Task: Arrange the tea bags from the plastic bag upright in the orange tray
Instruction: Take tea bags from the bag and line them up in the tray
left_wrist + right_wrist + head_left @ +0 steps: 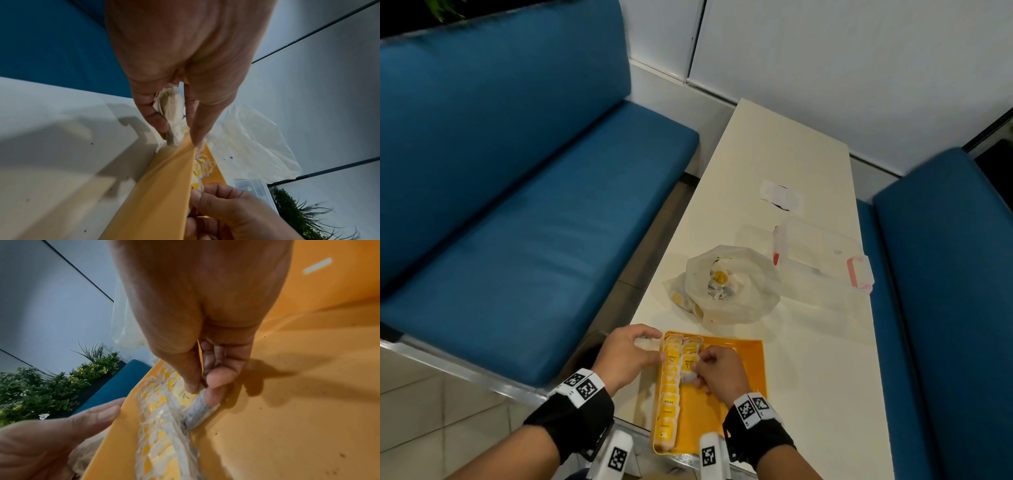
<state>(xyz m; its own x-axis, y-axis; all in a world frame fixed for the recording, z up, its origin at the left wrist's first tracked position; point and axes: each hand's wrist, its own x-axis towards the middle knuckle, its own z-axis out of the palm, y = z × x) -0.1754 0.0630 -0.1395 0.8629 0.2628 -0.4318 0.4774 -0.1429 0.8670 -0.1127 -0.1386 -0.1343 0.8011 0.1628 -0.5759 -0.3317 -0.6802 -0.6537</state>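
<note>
The orange tray lies at the table's near edge, with a row of white tea bags with yellow tags standing along its left wall and a short second row beside it. My right hand pinches one tea bag at the end of that second row, inside the tray. My left hand sits at the tray's left rim, its fingers curled round a bunch of tea bags. The plastic bag lies open behind the tray, more tea bags inside.
A clear plastic box with a pink latch, a red pen and a white wrapper lie farther back on the cream table. Blue benches flank the table on both sides.
</note>
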